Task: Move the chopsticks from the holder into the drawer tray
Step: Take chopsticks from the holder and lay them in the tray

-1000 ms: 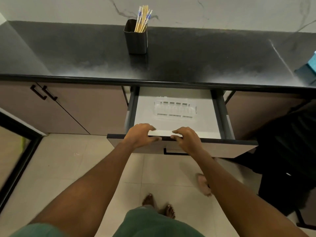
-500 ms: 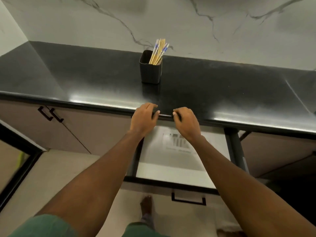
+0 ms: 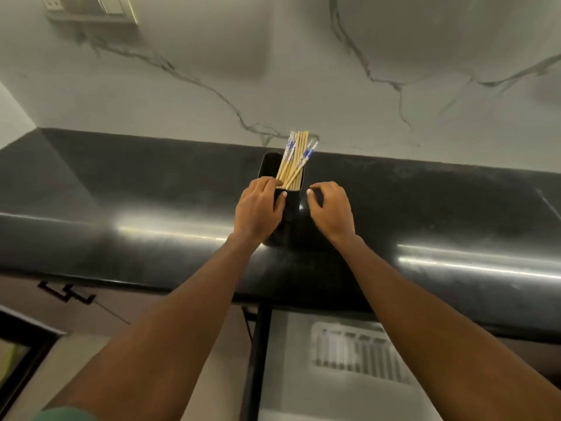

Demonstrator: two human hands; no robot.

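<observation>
My left hand (image 3: 259,208) grips the black holder (image 3: 293,205), thumb on its near face and fingers curled over the left rim. My right hand (image 3: 331,208) hovers just beside its right side, fingers loosely curled on nothing. The chopsticks (image 3: 296,156) stand leaning in the holder on the black countertop (image 3: 151,208). The white slotted drawer tray (image 3: 358,350) lies in the open drawer below.

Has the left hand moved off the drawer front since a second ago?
Yes. The left hand left the open grey drawer, went forward over the glossy black countertop, and now grips the black rectangular chopstick holder.
</observation>
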